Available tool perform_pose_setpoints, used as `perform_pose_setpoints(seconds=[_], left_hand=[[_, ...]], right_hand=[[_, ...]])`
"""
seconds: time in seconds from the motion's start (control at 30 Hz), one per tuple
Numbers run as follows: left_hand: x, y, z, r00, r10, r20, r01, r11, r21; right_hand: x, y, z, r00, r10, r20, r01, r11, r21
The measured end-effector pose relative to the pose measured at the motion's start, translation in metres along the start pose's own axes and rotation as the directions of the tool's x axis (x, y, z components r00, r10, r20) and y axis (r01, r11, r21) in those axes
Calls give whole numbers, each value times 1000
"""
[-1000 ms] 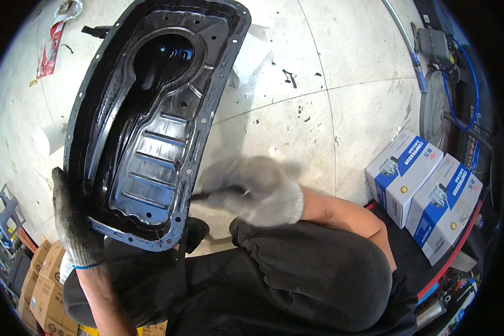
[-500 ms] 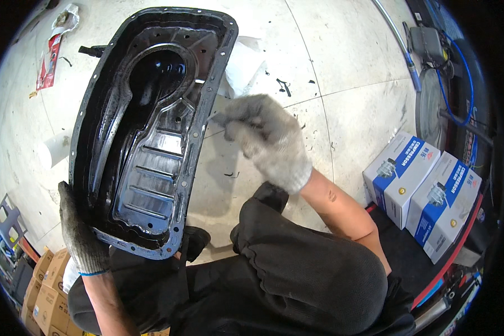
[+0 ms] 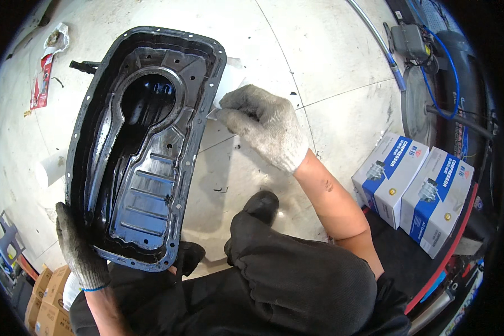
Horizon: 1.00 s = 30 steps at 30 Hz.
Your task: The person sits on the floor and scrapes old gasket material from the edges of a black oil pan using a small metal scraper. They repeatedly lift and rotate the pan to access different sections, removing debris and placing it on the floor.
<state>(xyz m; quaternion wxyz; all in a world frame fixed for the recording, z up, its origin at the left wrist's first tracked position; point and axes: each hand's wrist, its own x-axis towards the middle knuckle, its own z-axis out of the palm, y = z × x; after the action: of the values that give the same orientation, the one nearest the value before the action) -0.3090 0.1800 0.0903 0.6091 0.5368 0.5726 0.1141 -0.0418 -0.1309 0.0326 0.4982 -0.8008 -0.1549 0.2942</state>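
A black, oily engine oil pan [image 3: 145, 207] stands tilted in front of me, its hollow side facing up toward me and bolt holes running along its flange. My gloved left hand [image 3: 77, 243] grips the pan's near left edge, with part of the fingers hidden by the wall. Beside the right-hand flange, my gloved right hand [image 3: 263, 120] is closed in a pinch. A small, thin, pale flat blade-like piece [image 3: 212, 114] pokes out from its fingertips next to the flange. Most of that piece is hidden by the glove.
White boxes [image 3: 389, 173] stand at right on a dark, red-edged surface, near a black tank [image 3: 453, 84] with a blue hose. Dark scraps lie on the tiled floor [image 3: 341, 73]. A red packet [image 3: 42, 81], a white roll [image 3: 51, 169] and brown cartons [image 3: 53, 294] are at left.
The pan's far end has come lower and a little left in the picture. My right hand has moved farther up along the flange, still pinched. My left hand keeps its grip.
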Motion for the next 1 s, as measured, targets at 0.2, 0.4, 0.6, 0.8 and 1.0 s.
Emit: perform_pose_setpoints(seconds=[0.2, 0.4, 0.6, 0.8, 1.0], left_hand=[[-14, 8, 25, 989, 49, -137, -43, 998, 44], [-21, 10, 24, 985, 70, -160, -59, 996, 74], [-31, 13, 30, 971, 99, -215, -76, 990, 115], [-38, 16, 50, 955, 119, -271, -90, 989, 115], [-35, 12, 37, 956, 135, -262, -96, 983, 154]], right_hand=[[-16, -10, 5, 997, -49, 54, 61, 966, -252], [-28, -8, 7, 978, -207, 29, 205, 922, -329], [-42, -10, 16, 996, -93, 6, 91, 954, -286], [-65, -11, 31, 998, -50, -35, 45, 990, -137], [-73, -6, 43, 996, 67, -57, -66, 997, 30]])
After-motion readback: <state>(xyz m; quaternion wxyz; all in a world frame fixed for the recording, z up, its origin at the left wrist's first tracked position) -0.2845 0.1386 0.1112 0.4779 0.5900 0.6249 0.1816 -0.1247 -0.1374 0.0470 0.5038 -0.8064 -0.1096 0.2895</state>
